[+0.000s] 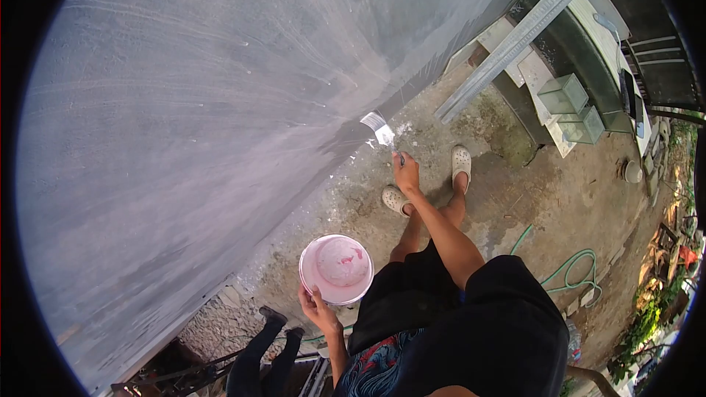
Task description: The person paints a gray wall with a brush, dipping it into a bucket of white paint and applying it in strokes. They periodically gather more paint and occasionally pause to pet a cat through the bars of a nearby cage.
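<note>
grey wall, right hand outstretched with brush, left hand clasping bucket

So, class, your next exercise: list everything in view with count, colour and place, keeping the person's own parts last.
Wall: 1, grey, left and top
Ground: 1, grey-brown, centre to right
Paintbrush: 1, whitish bristles, centre
Bucket: 1, pale pink inside, lower centre
Metal bar: 1, silvery, upper right
Glass boxes: 2, greenish, right
Hose: at least 1, green, on the ground
Foliage: uncounted, green-yellow, lower right
Another person's legs: 2, dark-clad, bottom left
Clogs: 2, pale, on the person's feet
Left hand: 1, bare, gripping the bucket
Right hand: 1, bare, gripping the paintbrush
</note>
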{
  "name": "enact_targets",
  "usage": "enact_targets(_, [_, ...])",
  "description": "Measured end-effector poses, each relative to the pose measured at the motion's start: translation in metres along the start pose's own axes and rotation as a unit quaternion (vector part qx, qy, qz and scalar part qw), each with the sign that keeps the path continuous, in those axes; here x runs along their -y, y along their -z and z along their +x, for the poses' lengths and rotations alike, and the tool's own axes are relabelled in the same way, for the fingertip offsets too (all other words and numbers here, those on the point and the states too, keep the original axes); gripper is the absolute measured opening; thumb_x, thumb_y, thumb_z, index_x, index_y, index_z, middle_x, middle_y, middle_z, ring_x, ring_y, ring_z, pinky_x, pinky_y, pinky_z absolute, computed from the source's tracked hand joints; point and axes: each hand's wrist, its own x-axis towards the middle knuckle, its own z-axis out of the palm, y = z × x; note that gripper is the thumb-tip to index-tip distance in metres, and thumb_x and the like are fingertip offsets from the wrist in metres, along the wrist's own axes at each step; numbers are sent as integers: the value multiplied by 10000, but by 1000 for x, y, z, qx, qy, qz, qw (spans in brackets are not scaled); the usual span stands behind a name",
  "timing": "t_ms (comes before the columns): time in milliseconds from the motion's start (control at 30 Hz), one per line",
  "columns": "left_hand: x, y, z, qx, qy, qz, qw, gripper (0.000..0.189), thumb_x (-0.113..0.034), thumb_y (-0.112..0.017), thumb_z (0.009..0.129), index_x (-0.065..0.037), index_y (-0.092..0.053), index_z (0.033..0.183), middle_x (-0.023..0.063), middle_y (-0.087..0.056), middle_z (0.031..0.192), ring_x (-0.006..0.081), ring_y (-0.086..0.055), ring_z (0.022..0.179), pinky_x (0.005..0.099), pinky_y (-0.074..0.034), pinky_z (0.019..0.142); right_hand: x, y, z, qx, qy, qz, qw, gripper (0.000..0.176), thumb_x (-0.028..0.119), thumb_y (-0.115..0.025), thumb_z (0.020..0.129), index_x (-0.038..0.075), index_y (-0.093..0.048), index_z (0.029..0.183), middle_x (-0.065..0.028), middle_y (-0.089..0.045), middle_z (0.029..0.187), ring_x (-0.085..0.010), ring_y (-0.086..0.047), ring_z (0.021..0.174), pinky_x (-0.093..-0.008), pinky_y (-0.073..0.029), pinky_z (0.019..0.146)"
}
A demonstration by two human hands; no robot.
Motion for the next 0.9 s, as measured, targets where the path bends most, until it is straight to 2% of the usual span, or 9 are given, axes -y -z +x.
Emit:
enact_targets(100, [5,5,-1,8,6,8,1000,385,-183,-579,983,38,-516,1293,101,-621,1177,155,-566,1068,300,-419,948,5,6,-10,20,-22,7,1000,375,340,-581,978,-28,-628,925,-128,-526,614,-180,-435,548,-343,-407,548])
enact_targets(167, [8,3,-1,13,11,17,1000,377,-187,-572,982,30,-521,1287,98,-609,1206,159,-556,1104,308,-405,977,44,24,-37,82,-6,24,996,355,309,-585,978,-44,-622,979,-180,-551,630,-246,-459,532,-376,-419,546])
enact_targets(233, [11,0,-3,15,19,17,1000,371,-180,-572,982,27,-521,1285,98,-615,1188,156,-558,1094,302,-411,965,101,39,-65,138,9,75,988,339,293,-584,983,-44,-620,991,-160,-539,621,-218,-424,530,-363,-414,537])
enact_targets(400, [14,-4,-1,21,23,18,999,380,-176,-575,982,33,-515,1293,101,-612,1200,159,-557,1098,303,-411,967,143,51,-101,199,101,143,964,293,245,-606,974,-38,-617,1049,-191,-585,660,-262,-546,547,-365,-433,546])
enact_targets(533, [5,-8,-3,7,6,-1,1000,382,-179,-577,983,37,-518,1292,99,-618,1194,156,-567,1079,300,-418,954,78,39,-76,117,124,70,983,286,239,-612,968,-38,-615,1040,-217,-595,676,-356,-588,584,-395,-449,557])
enact_targets(600, [0,-13,-5,-2,2,1,1000,381,-181,-579,983,36,-519,1291,98,-622,1185,154,-570,1072,298,-420,948,53,36,-43,99,7,6,995,297,270,-598,975,-22,-627,1024,-219,-588,694,-334,-561,576,-405,-433,565])
enact_targets(767, [6,-8,-17,3,17,6,1000,386,-190,-584,982,34,-521,1290,100,-624,1176,152,-571,1068,297,-422,943,7,20,8,27,34,-33,999,328,292,-559,990,-25,-623,938,-172,-516,610,-276,-462,528,-387,-401,535])
enact_targets(867, [7,-10,-21,-1,18,14,1000,362,-150,-577,984,41,-516,1285,109,-624,1164,154,-570,1065,295,-423,952,25,27,-8,68,-1,-36,997,342,298,-560,988,-33,-618,926,-178,-518,610,-256,-468,526,-395,-400,536])
enact_targets(900, [6,-13,-21,0,18,10,1000,362,-150,-577,984,41,-516,1285,109,-624,1164,154,-570,1065,295,-423,952,39,32,-18,95,12,-34,995,342,296,-555,991,-38,-614,956,-215,-555,646,-328,-536,565,-414,-423,551])
